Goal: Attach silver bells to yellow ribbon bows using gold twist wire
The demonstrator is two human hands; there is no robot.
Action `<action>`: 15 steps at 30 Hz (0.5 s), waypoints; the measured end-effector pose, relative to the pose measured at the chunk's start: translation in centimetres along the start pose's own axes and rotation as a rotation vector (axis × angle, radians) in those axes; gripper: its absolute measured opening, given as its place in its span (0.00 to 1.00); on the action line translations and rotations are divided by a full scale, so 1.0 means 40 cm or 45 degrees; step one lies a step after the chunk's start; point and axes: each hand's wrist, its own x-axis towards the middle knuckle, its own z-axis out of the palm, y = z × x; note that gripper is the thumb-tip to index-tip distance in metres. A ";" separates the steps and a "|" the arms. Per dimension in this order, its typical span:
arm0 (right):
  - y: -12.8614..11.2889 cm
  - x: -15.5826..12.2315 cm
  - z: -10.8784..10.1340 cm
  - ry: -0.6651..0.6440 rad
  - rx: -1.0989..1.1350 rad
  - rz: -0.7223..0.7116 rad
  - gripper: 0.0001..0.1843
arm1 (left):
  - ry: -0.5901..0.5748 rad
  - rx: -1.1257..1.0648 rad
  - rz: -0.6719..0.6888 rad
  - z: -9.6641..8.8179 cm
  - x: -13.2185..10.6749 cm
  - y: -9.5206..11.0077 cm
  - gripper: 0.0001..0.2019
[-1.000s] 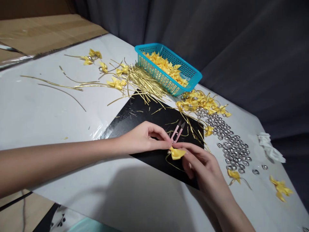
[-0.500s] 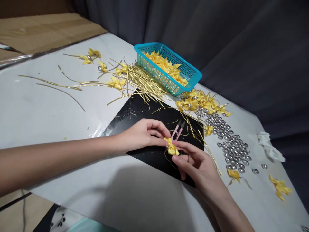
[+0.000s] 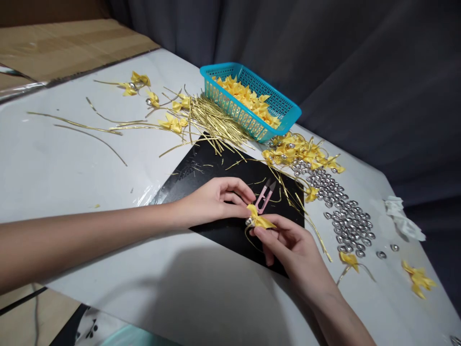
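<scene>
A yellow ribbon bow is pinched between both hands over the black mat. My left hand is closed on the bow's upper left end. The fingers of my right hand are closed on its lower right end. A small silver bell-like piece sits at the bow's left side, and a thin gold tie curves down below it. Just behind the bow, pink thread snips lie on the mat, blades pointing away.
A turquoise basket of yellow bows stands at the back. Beside it lies a pile of gold twist ties. Finished-looking bows and many silver pieces spread along the right. A white crumpled piece lies near the right edge.
The bow has turned in my fingers, so its right loop now points right and the silver piece shows more. My right hand has shifted slightly left.
</scene>
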 end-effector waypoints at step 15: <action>-0.001 0.003 0.004 -0.043 0.048 -0.018 0.19 | -0.044 0.128 -0.103 0.007 0.001 0.008 0.05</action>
